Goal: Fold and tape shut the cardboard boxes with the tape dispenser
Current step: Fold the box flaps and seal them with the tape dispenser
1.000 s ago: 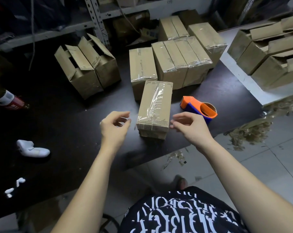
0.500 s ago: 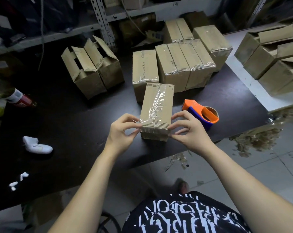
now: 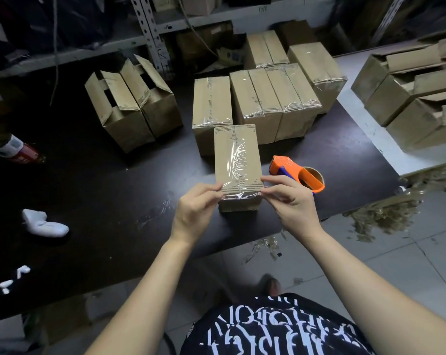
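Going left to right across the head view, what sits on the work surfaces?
white object → pair of open boxes → box being taped → orange tape dispenser → unsealed boxes on the white counter

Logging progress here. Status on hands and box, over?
Left hand, right hand pinching tape at near edge of box. Top taped. Dispenser idle right of it, nothing blocking.

Both hands (image 3: 195, 213) (image 3: 292, 203) pinch tape (image 3: 240, 196) on box (image 3: 237, 155).
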`<state>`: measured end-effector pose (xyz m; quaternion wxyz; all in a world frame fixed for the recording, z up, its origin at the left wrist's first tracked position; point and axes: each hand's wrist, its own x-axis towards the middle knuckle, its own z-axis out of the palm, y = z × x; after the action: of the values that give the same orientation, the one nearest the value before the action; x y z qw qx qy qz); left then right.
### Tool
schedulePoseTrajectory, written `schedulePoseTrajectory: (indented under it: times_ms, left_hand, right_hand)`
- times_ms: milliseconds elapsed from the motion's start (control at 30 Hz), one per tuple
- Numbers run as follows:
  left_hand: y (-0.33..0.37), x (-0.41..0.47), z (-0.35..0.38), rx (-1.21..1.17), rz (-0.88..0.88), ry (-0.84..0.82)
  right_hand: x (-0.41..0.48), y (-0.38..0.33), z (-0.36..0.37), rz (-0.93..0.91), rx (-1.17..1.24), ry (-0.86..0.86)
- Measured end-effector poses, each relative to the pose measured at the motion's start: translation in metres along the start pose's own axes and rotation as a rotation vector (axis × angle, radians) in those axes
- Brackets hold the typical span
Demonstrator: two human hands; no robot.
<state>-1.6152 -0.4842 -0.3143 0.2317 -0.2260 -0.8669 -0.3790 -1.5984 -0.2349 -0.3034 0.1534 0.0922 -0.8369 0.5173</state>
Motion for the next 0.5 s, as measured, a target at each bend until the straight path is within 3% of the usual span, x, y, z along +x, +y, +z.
schedulePoseTrajectory:
  times_ms: [500]
  left_hand:
    - [0.002, -0.001, 0.016, 0.021, -0.047, 0.059]
  right_hand:
    - [-0.002, 0.002, 0.012, 0.077, -0.069, 0.112]
